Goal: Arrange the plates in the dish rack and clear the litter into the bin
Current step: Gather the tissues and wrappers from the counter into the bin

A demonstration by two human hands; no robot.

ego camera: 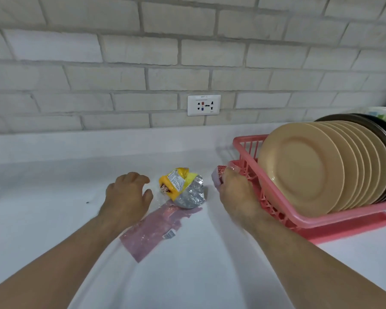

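Several tan plates [303, 172] stand on edge in the pink dish rack [334, 221] at the right of the tabletop [49, 210]. The right hand [236, 195] clutches a crumpled red wrapper [219, 177] in its fingers beside the rack's left end. The left hand [127, 195], fingers released, hovers just left of a yellow-and-silver wrapper [184, 188] overlapping a flat pink wrapper [152, 230].

The white worktop [54, 219] carries a crumpled yellow and silver foil snack wrapper [184, 188] between the left hand [127, 192] and the right hand [234, 192]. A flat, translucent pink plastic wrapper [152, 230] lies beside the left wrist, its far end under the foil. A pink plastic dish rack [354, 224] stands just right of the right hand.
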